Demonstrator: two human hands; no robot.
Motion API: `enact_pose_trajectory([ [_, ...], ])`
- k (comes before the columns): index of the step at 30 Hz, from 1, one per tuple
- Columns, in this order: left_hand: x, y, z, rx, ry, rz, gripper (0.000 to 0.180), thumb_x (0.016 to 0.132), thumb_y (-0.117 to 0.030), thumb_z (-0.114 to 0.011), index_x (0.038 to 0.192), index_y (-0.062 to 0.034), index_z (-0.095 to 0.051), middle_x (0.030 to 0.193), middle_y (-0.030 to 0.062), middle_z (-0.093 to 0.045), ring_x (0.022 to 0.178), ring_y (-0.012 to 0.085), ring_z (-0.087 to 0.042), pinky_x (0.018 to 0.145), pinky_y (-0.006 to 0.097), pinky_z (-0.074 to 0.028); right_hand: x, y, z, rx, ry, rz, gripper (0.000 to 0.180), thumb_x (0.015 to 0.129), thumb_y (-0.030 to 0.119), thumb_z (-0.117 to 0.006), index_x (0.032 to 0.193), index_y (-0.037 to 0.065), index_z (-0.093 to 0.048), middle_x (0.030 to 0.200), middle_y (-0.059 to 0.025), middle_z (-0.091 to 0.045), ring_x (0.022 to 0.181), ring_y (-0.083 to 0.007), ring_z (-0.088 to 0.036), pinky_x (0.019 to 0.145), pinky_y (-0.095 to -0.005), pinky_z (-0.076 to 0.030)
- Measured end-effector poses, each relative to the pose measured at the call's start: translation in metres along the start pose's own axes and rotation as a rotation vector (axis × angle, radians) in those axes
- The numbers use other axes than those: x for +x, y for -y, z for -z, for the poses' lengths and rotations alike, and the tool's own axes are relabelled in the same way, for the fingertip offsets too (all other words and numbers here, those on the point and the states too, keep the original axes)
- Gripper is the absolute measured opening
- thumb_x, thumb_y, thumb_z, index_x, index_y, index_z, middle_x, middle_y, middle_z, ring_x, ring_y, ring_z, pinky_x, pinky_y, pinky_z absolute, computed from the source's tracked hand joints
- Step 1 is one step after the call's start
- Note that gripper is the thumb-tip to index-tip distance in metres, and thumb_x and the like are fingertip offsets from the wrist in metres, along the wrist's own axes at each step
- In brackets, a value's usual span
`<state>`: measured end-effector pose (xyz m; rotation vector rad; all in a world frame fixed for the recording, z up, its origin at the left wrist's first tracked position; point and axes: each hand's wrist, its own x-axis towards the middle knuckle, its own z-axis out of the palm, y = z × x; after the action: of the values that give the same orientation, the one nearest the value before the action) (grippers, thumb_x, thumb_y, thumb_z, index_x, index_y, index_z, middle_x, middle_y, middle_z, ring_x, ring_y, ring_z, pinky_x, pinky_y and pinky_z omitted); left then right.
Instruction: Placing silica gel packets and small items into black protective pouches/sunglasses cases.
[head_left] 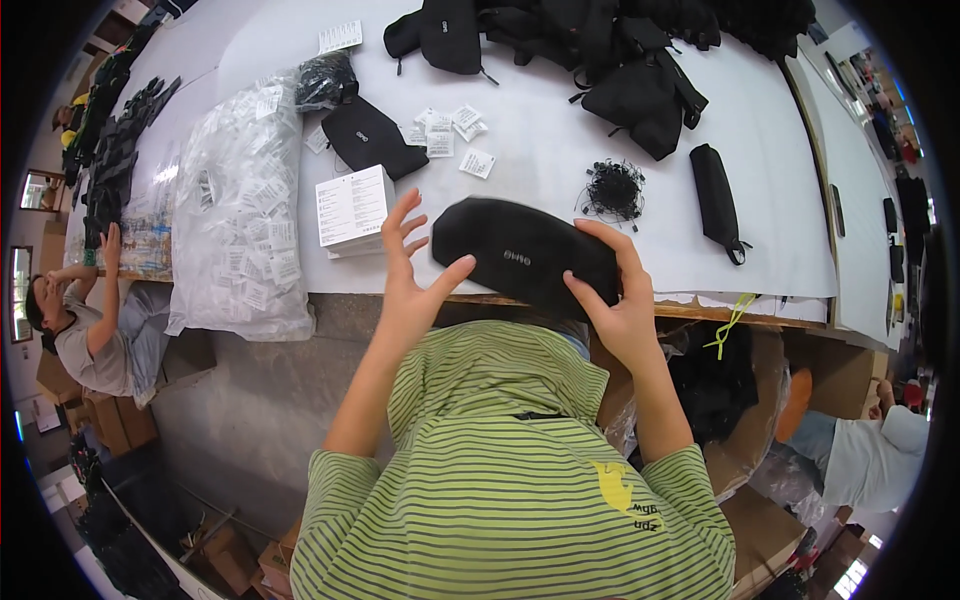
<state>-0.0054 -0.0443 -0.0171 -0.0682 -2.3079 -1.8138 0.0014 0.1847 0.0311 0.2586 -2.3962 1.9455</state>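
A black pouch (525,256) is held at the centre of the frame, above the white table's (560,160) near edge: its right end is clasped by the right hand (615,300), its left end pressed by the thumb of the left hand (410,280), whose fingers are spread open. With so light a left-side hold, the pouch could be tipped off the edge. Its underside is hidden, and the dark tangle (612,190) at upper right is hard to make out.

The pouch (524,256) is black with small pale lettering. The table (560,160) is white. The shirt (500,480) has green and pale stripes with a yellow print. The far bags (640,90) are black; the tags (445,130) are white.
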Motion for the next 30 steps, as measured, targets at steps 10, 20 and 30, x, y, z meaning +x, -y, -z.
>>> enact_pose_trajectory([
  [10, 0.017, 0.000, 0.006, -0.269, 0.206, -0.107, 0.019, 0.087, -0.010, -0.064, 0.102, -0.0004, -0.060, 0.098, 0.0050, -0.057, 0.091, 0.0139, -0.054, 0.083, 0.023, -0.040, 0.003, -0.018, 0.013, -0.017, -0.037, 0.183, 0.023, 0.089, 0.014, -0.061, 0.107, 0.000, -0.061, 0.100, -0.0110, -0.063, 0.091, -0.0169, -0.058, 0.082, -0.0257, -0.044],
  [20, 0.025, -0.009, 0.006, -0.185, 0.159, -0.049, 0.025, 0.092, -0.017, -0.055, 0.114, -0.0065, -0.060, 0.116, 0.0064, -0.050, 0.093, 0.0154, -0.052, 0.077, 0.027, -0.044, 0.018, -0.020, 0.059, -0.270, -0.209, 0.100, 0.025, 0.094, 0.021, -0.055, 0.102, -0.001, -0.063, 0.090, -0.0076, -0.064, 0.076, -0.0132, -0.055, 0.071, -0.0248, -0.043],
  [30, 0.048, 0.058, 0.115, 1.009, -0.371, 0.014, 0.061, 0.087, -0.042, -0.061, 0.133, -0.0050, -0.045, 0.135, 0.0173, -0.040, 0.129, 0.0344, -0.029, 0.107, 0.048, -0.022, 0.040, -0.115, 0.235, -1.275, -0.578, 0.210, 0.052, 0.078, 0.000, -0.060, 0.125, 0.018, -0.056, 0.118, -0.0093, -0.057, 0.103, -0.0294, -0.056, 0.086, -0.0382, -0.047],
])
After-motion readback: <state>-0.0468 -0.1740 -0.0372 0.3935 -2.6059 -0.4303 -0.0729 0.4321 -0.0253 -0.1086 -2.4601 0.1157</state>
